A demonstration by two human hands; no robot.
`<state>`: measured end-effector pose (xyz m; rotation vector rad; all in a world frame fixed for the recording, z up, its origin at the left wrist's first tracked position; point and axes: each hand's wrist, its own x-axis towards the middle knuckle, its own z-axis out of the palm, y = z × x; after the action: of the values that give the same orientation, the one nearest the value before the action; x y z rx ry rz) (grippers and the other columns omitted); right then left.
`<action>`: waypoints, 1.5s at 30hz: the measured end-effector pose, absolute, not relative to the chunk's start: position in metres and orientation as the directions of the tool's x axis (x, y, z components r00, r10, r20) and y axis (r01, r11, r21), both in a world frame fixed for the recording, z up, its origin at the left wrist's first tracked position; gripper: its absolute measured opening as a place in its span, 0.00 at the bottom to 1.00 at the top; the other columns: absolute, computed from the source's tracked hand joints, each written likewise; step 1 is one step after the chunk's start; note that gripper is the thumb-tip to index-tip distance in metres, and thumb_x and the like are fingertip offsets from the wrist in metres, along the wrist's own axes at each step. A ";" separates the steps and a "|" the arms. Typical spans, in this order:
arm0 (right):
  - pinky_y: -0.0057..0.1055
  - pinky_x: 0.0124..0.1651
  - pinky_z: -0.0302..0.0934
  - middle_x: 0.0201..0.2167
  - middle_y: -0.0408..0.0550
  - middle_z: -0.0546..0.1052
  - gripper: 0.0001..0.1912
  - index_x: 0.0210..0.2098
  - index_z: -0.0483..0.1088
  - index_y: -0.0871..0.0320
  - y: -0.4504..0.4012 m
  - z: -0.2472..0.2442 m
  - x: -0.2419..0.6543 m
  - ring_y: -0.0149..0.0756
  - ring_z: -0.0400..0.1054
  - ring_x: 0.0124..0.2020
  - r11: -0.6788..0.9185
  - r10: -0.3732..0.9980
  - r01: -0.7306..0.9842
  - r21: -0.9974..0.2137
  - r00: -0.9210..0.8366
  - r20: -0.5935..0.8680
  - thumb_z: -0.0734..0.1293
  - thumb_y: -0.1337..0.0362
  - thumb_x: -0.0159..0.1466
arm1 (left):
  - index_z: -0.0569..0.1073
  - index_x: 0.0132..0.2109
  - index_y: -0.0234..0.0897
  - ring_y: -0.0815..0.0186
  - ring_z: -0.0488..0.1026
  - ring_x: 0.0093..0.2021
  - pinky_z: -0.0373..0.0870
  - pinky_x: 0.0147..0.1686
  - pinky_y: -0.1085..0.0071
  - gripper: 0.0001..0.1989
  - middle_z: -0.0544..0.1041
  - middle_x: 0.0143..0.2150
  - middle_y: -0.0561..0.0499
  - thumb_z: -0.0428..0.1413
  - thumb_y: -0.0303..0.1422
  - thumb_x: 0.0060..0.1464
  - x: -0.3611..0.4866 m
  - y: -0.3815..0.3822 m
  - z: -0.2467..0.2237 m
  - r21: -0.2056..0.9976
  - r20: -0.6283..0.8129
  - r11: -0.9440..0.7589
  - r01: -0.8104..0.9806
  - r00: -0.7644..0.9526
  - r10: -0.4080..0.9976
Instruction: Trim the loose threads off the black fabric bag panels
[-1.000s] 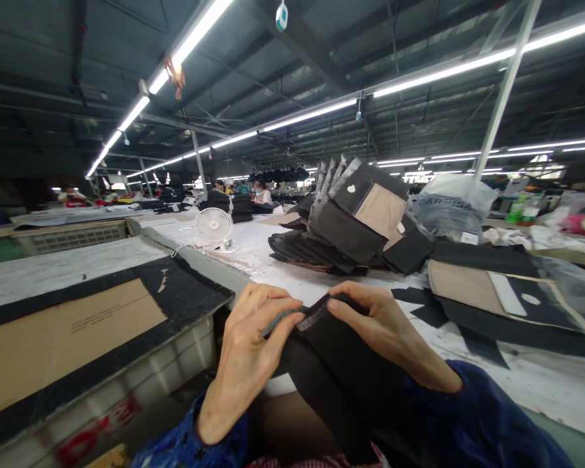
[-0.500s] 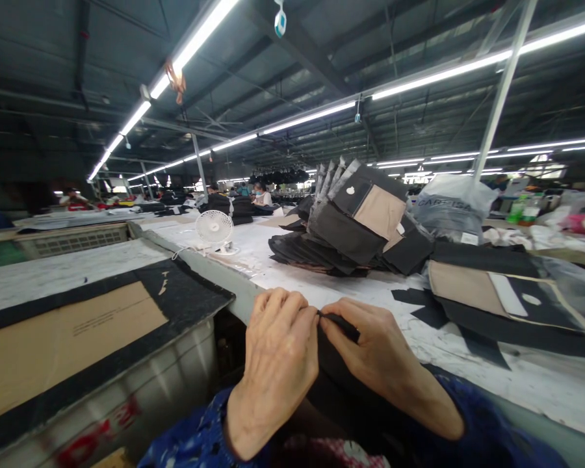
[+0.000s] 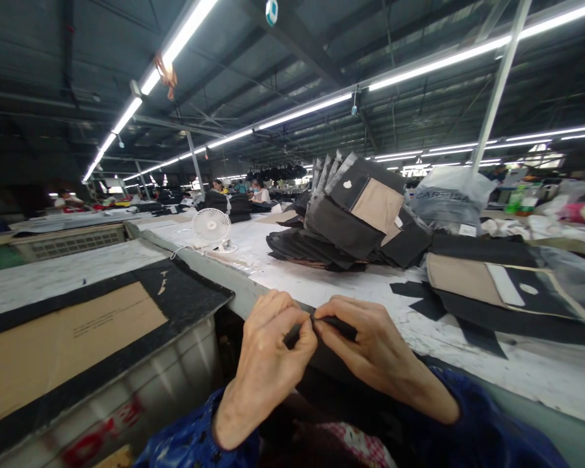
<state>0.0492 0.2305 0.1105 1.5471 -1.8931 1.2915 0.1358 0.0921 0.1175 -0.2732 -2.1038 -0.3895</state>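
Observation:
My left hand and my right hand meet just past the table's near edge. Fingertips of both pinch the narrow top edge of a black fabric piece. The rest of that piece hangs down toward my lap, dark and partly hidden behind my hands. Beyond my right hand lie loose black offcuts on the white-covered work table. A stack of black-and-beige panels stands farther ahead.
A grey crate holding cardboard and black material sits left of my hands. A small white fan stands on the table. A large black-and-beige panel and a plastic bag lie right. Co-workers sit far back.
My hands have drawn closer together on the fabric, and less of its face shows than a second ago. The grey strip on it is no longer visible. The view has tilted slightly.

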 end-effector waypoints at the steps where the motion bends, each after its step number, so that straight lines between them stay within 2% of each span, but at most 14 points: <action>1: 0.24 0.30 0.56 0.25 0.44 0.74 0.07 0.30 0.71 0.60 0.231 0.111 0.048 0.29 0.66 0.26 -0.059 -0.583 -0.885 -0.461 -0.344 0.736 0.62 0.70 0.62 | 0.71 0.25 0.34 0.68 0.64 0.29 0.59 0.30 0.71 0.10 0.66 0.23 0.53 0.52 0.22 0.53 0.137 0.093 0.118 0.248 0.840 0.893 0.375 -0.542 -0.006; 3: 0.23 0.29 0.56 0.23 0.41 0.73 0.06 0.29 0.72 0.59 0.233 0.112 0.046 0.28 0.65 0.26 -0.098 -0.629 -0.820 -0.564 -0.388 0.673 0.64 0.68 0.61 | 0.70 0.23 0.34 0.69 0.64 0.27 0.59 0.28 0.72 0.11 0.65 0.23 0.54 0.52 0.23 0.52 0.138 0.093 0.117 0.430 0.788 0.801 0.416 -0.606 -0.108; 6: 0.23 0.29 0.55 0.22 0.40 0.72 0.06 0.28 0.72 0.59 0.234 0.111 0.042 0.28 0.63 0.26 -0.135 -0.682 -0.718 -0.682 -0.432 0.590 0.65 0.66 0.60 | 0.70 0.22 0.34 0.71 0.63 0.26 0.58 0.26 0.73 0.11 0.66 0.23 0.54 0.54 0.25 0.52 0.138 0.091 0.114 0.684 0.630 0.606 0.405 -0.748 -0.212; 8: 0.24 0.29 0.54 0.22 0.40 0.71 0.07 0.28 0.72 0.59 0.234 0.109 0.040 0.28 0.62 0.25 -0.155 -0.702 -0.669 -0.727 -0.444 0.558 0.65 0.64 0.59 | 0.71 0.23 0.35 0.71 0.64 0.26 0.59 0.27 0.73 0.11 0.67 0.25 0.53 0.54 0.27 0.53 0.138 0.089 0.112 0.772 0.557 0.495 0.398 -0.799 -0.227; 10: 0.24 0.28 0.53 0.21 0.40 0.69 0.07 0.29 0.72 0.59 0.235 0.108 0.040 0.28 0.60 0.24 -0.149 -0.704 -0.650 -0.745 -0.460 0.541 0.64 0.64 0.59 | 0.73 0.26 0.35 0.69 0.66 0.29 0.61 0.30 0.72 0.11 0.69 0.28 0.52 0.53 0.28 0.55 0.139 0.085 0.112 0.782 0.556 0.455 0.426 -0.807 -0.201; 13: 0.23 0.26 0.52 0.20 0.40 0.69 0.07 0.28 0.72 0.60 0.236 0.108 0.041 0.27 0.59 0.23 -0.095 -0.677 -0.674 -0.732 -0.496 0.545 0.63 0.65 0.59 | 0.75 0.32 0.37 0.67 0.69 0.34 0.63 0.35 0.70 0.10 0.73 0.33 0.51 0.51 0.30 0.59 0.144 0.081 0.116 0.678 0.623 0.580 0.451 -0.771 -0.128; 17: 0.23 0.27 0.55 0.21 0.40 0.72 0.07 0.27 0.71 0.59 0.238 0.110 0.046 0.28 0.63 0.23 -0.052 -0.620 -0.747 -0.663 -0.496 0.607 0.62 0.69 0.59 | 0.74 0.36 0.38 0.64 0.69 0.39 0.62 0.40 0.66 0.03 0.75 0.36 0.50 0.57 0.31 0.57 0.145 0.081 0.121 0.366 0.755 0.844 0.392 -0.656 -0.023; 20: 0.24 0.29 0.56 0.22 0.42 0.74 0.07 0.28 0.71 0.59 0.239 0.110 0.048 0.29 0.65 0.24 -0.028 -0.586 -0.831 -0.556 -0.437 0.682 0.62 0.70 0.59 | 0.74 0.35 0.37 0.64 0.68 0.37 0.61 0.39 0.65 0.01 0.75 0.34 0.51 0.58 0.29 0.56 0.140 0.083 0.120 0.234 0.775 0.894 0.383 -0.628 0.067; 26: 0.25 0.30 0.56 0.25 0.44 0.74 0.06 0.30 0.70 0.59 0.239 0.105 0.047 0.29 0.66 0.26 0.000 -0.553 -0.930 -0.368 -0.306 0.775 0.62 0.71 0.62 | 0.74 0.34 0.35 0.65 0.66 0.35 0.60 0.38 0.65 0.06 0.74 0.32 0.51 0.53 0.24 0.58 0.137 0.089 0.125 0.164 0.764 0.896 0.413 -0.628 0.149; 37: 0.26 0.32 0.56 0.27 0.44 0.74 0.07 0.31 0.71 0.59 0.245 0.113 0.051 0.30 0.66 0.27 0.136 -0.673 -0.949 -0.284 -0.299 0.677 0.63 0.73 0.62 | 0.74 0.33 0.33 0.63 0.65 0.34 0.60 0.38 0.63 0.13 0.71 0.30 0.48 0.47 0.22 0.60 0.140 0.091 0.130 -0.039 0.694 0.929 0.368 -0.659 0.290; 41: 0.26 0.29 0.52 0.25 0.44 0.71 0.08 0.28 0.69 0.59 0.242 0.112 0.052 0.29 0.63 0.24 0.171 -0.679 -0.963 -0.208 -0.269 0.684 0.62 0.74 0.61 | 0.72 0.29 0.32 0.64 0.63 0.32 0.60 0.38 0.62 0.12 0.69 0.28 0.48 0.47 0.22 0.58 0.137 0.094 0.127 -0.168 0.703 0.925 0.340 -0.617 0.355; 43: 0.26 0.28 0.50 0.23 0.43 0.69 0.09 0.26 0.67 0.60 0.240 0.111 0.051 0.28 0.60 0.23 0.119 -0.644 -0.969 -0.215 -0.241 0.727 0.60 0.74 0.60 | 0.70 0.27 0.32 0.64 0.62 0.32 0.59 0.35 0.64 0.13 0.67 0.27 0.49 0.47 0.22 0.57 0.136 0.095 0.127 -0.146 0.735 0.929 0.341 -0.591 0.332; 45: 0.25 0.26 0.50 0.22 0.42 0.68 0.09 0.26 0.67 0.60 0.240 0.111 0.051 0.27 0.58 0.22 0.024 -0.604 -0.953 -0.303 -0.256 0.755 0.60 0.73 0.61 | 0.68 0.26 0.33 0.66 0.63 0.31 0.59 0.32 0.67 0.11 0.67 0.26 0.50 0.48 0.23 0.56 0.134 0.096 0.127 0.045 0.773 0.924 0.379 -0.600 0.208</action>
<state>0.0506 0.2402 0.1111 1.5809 -1.8911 1.1169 0.1342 0.0956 0.1270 -0.4146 -2.2313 -0.2577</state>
